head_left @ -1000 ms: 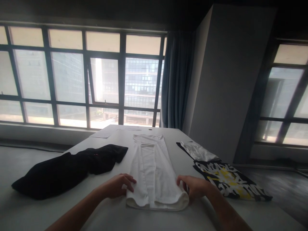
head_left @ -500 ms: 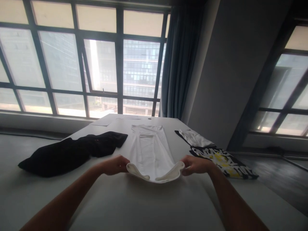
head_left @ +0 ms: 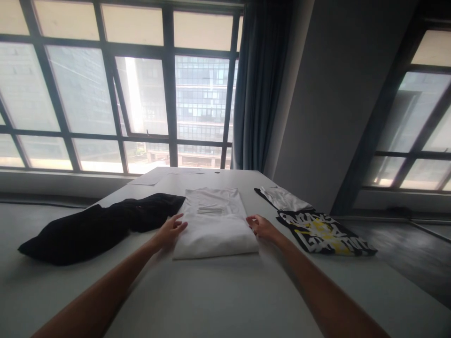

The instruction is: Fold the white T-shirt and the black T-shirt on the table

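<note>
Now both hands sit flat & loose, nothing pinched: left hand (head_left: 171, 229) touching the left edge of the folded white cotton garment (head_left: 214, 225), right hand (head_left: 260, 226) at its right edge. Garment lies betw. them on the white table (head_left: 211, 300). Prob. light, soft, floppy; best taken at both side edges. Crumpled black cloth (head_left: 98, 227) left of the left hand.

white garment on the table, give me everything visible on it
The white garment looks like soft knit cloth, folded into a flat, roughly rectangular stack with a smooth top and a rounded near fold. A paler panel shows near its far edge. It lies flat on the white table, between a black garment on one side and a printed black one on the other. The left hand and right hand rest open at its side edges.
</note>
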`<state>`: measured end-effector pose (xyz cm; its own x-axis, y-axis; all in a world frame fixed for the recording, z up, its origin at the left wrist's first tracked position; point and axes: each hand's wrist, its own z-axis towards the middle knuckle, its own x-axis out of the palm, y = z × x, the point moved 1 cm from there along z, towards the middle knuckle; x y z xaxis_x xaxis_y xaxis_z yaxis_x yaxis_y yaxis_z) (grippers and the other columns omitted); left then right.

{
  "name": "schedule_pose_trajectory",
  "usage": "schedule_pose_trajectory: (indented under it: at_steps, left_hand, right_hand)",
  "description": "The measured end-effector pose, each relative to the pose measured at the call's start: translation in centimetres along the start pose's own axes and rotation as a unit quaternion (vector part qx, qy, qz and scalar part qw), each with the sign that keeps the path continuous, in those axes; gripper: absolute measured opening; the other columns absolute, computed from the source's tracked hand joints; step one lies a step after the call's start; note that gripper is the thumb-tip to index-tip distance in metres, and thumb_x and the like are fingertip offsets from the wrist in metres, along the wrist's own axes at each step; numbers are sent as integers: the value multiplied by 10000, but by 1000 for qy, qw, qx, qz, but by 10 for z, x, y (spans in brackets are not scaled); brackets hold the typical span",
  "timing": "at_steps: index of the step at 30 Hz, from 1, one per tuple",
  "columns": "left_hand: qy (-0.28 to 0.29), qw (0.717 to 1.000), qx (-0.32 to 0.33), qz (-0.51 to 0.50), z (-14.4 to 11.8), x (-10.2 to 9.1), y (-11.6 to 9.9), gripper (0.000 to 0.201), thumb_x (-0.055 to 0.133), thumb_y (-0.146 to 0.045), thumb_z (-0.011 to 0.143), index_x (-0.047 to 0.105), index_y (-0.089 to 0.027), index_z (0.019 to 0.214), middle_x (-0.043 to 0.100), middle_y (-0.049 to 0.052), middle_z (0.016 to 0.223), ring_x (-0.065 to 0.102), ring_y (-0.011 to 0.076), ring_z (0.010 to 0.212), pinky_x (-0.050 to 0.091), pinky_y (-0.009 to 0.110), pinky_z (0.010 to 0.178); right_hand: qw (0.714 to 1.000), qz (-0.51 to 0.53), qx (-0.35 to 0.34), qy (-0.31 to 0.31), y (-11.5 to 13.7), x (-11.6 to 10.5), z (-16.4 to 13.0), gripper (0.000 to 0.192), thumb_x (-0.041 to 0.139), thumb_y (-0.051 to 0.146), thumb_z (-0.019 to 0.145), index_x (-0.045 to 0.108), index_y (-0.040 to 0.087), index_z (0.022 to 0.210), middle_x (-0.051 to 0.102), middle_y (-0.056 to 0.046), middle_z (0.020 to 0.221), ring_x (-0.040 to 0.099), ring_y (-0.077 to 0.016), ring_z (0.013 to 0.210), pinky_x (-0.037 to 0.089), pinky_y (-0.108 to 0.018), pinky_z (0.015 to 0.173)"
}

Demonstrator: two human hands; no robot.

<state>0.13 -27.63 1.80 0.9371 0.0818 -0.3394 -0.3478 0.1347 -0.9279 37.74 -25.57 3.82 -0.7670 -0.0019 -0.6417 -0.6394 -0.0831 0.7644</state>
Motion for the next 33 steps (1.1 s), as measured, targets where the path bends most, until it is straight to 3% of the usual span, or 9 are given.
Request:
schedule_pose_trajectory:
  at_steps: [4, 10, 13, 16, 20, 23, 26, 29, 33]
  left_hand:
    - [50, 990, 59, 114, -5, 1, 8, 633, 757, -523, 648, 730, -124, 1138, 713, 151, 1162, 671, 302, 1010, 507, 393, 915]
    - [22, 981, 150, 121, -13, 8, -9, 640, 714, -410, 706, 657, -153, 1290, 539, 152, 1430, 567, 341, 1247, 518, 404, 949]
    - [-29, 964, 227, 135, -12, 7, -13, 613, 649, -391, 779, 616, -149, 1341, 524, 150, 1447, 505, 321, 1323, 476, 405, 1027]
    - [-63, 957, 237, 154, -4, 7, -7, 628, 611, -347, 796, 569, -133, 1384, 487, 166, 1477, 595, 295, 1220, 513, 377, 976]
    - [-15, 962, 145, 231, 0, 10, 2, 647, 617, -267, 742, 581, -107, 1367, 570, 172, 1397, 700, 231, 903, 549, 336, 854]
    - [1, 961, 94, 259, -4, 9, 1, 666, 603, -285, 765, 548, -71, 1393, 700, 147, 1192, 688, 194, 794, 524, 298, 841]
    - [5, 961, 76, 264, -8, 6, -3, 609, 608, -304, 765, 612, -91, 1335, 752, 95, 983, 676, 188, 768, 507, 277, 823]
    - [5, 965, 77, 252, -9, 4, -3, 522, 627, -323, 738, 707, -125, 1214, 761, 91, 968, 676, 205, 762, 508, 284, 806]
    - [5, 972, 82, 220, -10, 4, -2, 489, 651, -357, 709, 750, -141, 1137, 770, 90, 964, 683, 230, 773, 516, 302, 830]
  right_hand:
    - [997, -65, -35, -1, 3, 11, -2, 436, 728, 369, 804, 660, 124, 1158, 697, -79, 918, 630, -168, 765, 459, -257, 738]
    - [995, -52, -83, 14, 14, 9, 0, 323, 679, 124, 728, 714, 132, 1049, 648, -31, 837, 574, -130, 680, 460, -238, 701]
    - [979, -32, -190, -66, 21, 5, 1, 163, 597, 162, 804, 729, 149, 899, 637, -47, 851, 588, -148, 725, 473, -247, 711]
    - [950, -49, -259, -164, 18, 10, 5, 208, 519, 179, 871, 726, 154, 868, 631, -77, 910, 606, -177, 825, 483, -272, 786]
    - [972, -112, -161, -131, 3, 26, 17, 271, 541, 83, 818, 711, 130, 1023, 652, -86, 948, 624, -175, 882, 453, -263, 887]
    - [988, -112, -39, -96, -4, 30, 22, 340, 598, 136, 823, 654, 104, 1156, 673, -78, 884, 635, -183, 856, 453, -250, 835]
    - [992, -59, 49, -103, -5, 27, 24, 295, 561, 209, 872, 643, 94, 1131, 680, -89, 854, 636, -186, 802, 460, -247, 735]
    - [992, 73, 66, -84, -4, 25, 24, 318, 497, 135, 829, 615, 108, 1124, 682, -76, 823, 620, -165, 687, 452, -232, 607]
    - [965, 257, 38, -37, -5, 30, 22, 534, 545, 59, 680, 531, 130, 1209, 700, -60, 886, 616, -143, 632, 457, -214, 544]
